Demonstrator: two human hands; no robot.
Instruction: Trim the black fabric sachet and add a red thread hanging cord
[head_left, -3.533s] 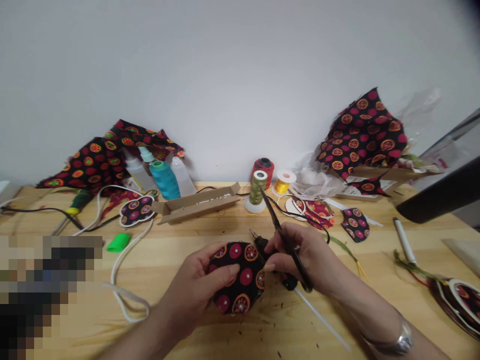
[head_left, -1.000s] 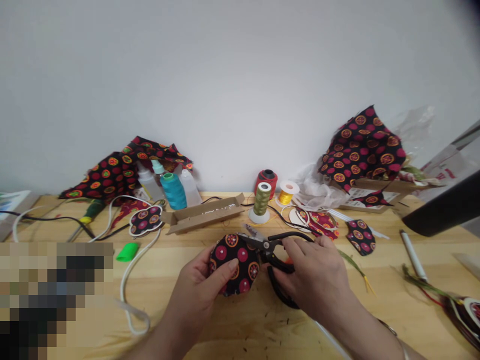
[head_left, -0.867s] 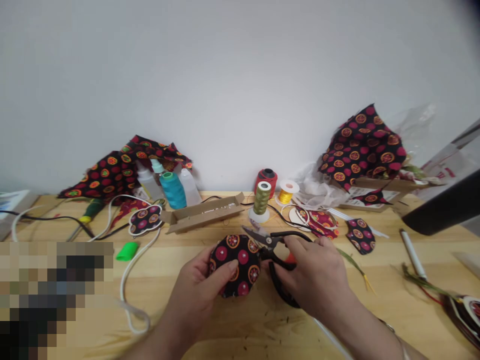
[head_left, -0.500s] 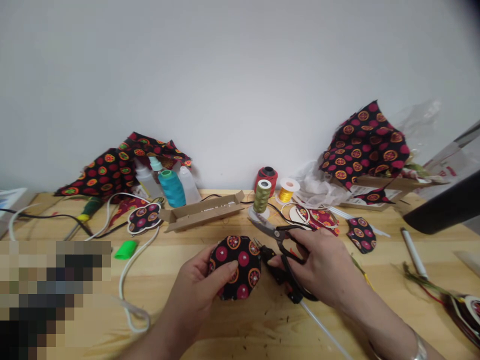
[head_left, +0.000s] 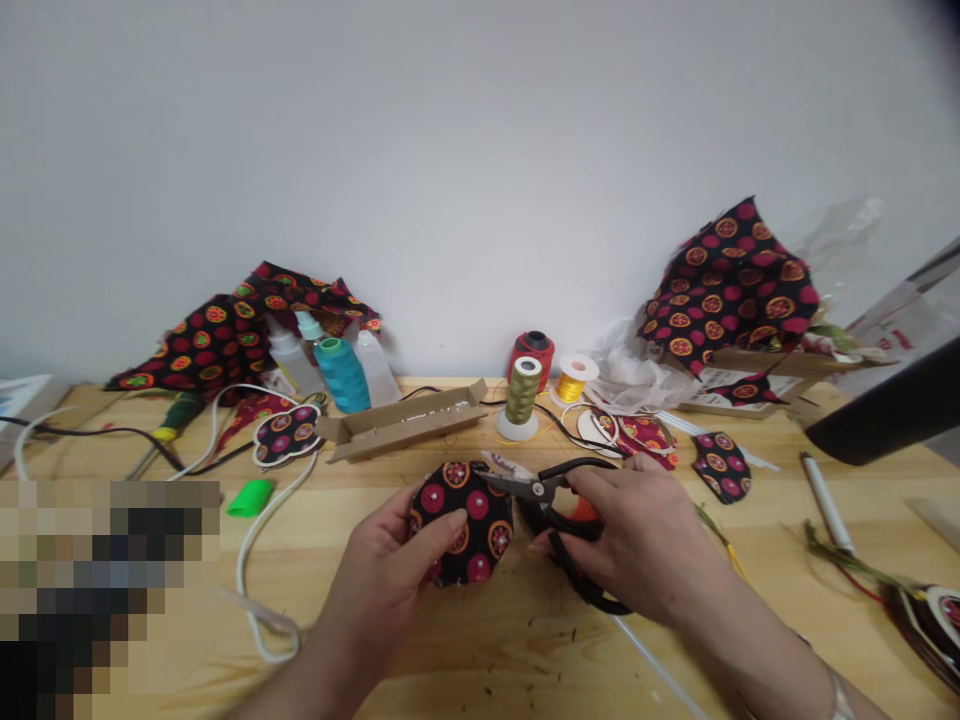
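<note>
1 fabric disc (head_left: 480,532) + 1 pr scissors (head_left: 538,489), lower ctr of frame
L hand (head_left: 391,555) clamped on disc, thumb on top; R hand (head_left: 649,535) clamped on scissors, blades apart by disc's upper-rt edge.

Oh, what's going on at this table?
A person is holding a round piece of patterned fabric in the left hand, with the thumb across its front. The right hand grips a pair of scissors, the blades parted at the fabric's edge. Small dark scraps lie on the wooden table, and a green spool stands beyond the hands.
</note>
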